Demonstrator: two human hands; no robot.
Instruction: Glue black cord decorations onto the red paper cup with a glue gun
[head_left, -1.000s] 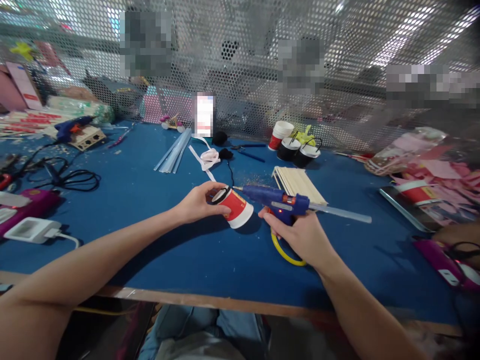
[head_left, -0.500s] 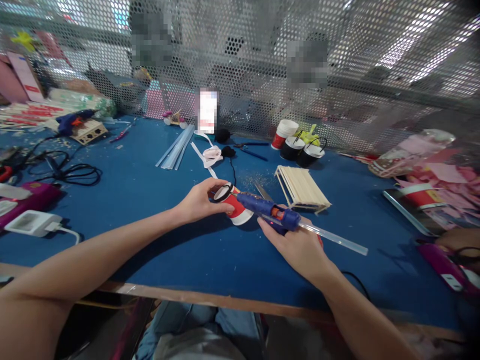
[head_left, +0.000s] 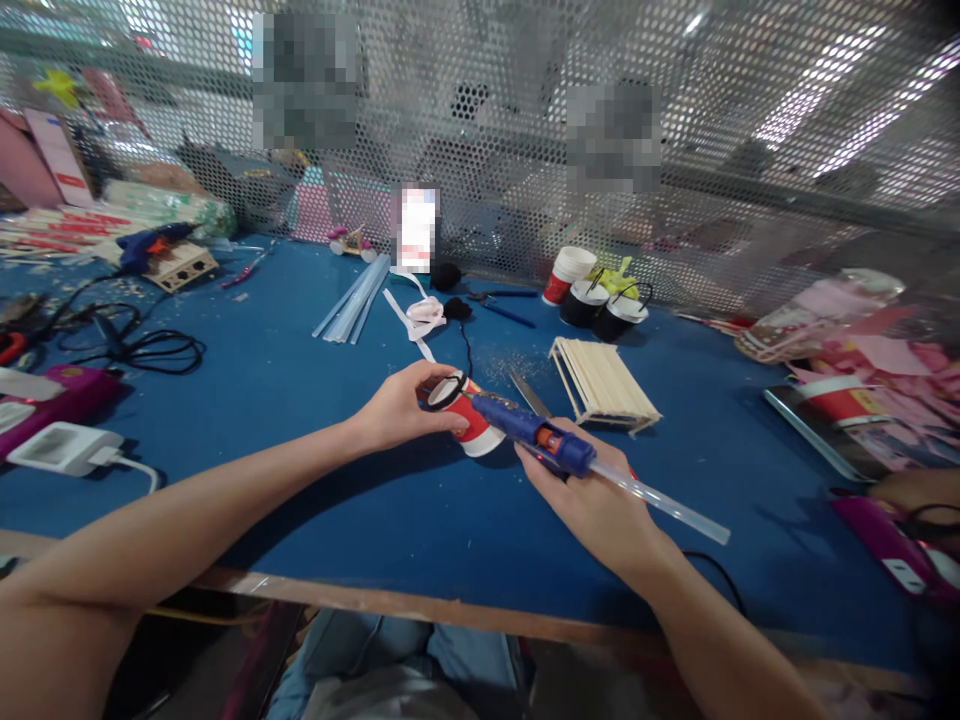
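Tilted on its side, a red and white paper cup (head_left: 480,437) is gripped by my left hand (head_left: 409,405), its mouth toward the left. Black yarn (head_left: 442,392) runs around the cup's rim and leads back to a small black ball of yarn (head_left: 457,309). My right hand (head_left: 592,495) is wrapped around a blue hot glue gun (head_left: 517,420), with a clear glue stick (head_left: 667,503) jutting from its rear. The gun's nozzle is at the cup's wall near the rim; whether it touches I cannot tell.
A wooden stick rack (head_left: 604,380) and scissors (head_left: 529,390) lie beyond my right hand. Stacked cups (head_left: 570,272) and black-wrapped cups (head_left: 621,315) stand behind. White ribbon (head_left: 425,315) and glue sticks (head_left: 352,300) lie ahead. Power strips (head_left: 56,405) sit left, a tablet (head_left: 814,435) right.
The glue gun's rear end has dipped slightly while its nozzle stays by the cup's rim. My left hand keeps its hold on the cup. The view has shifted a little.
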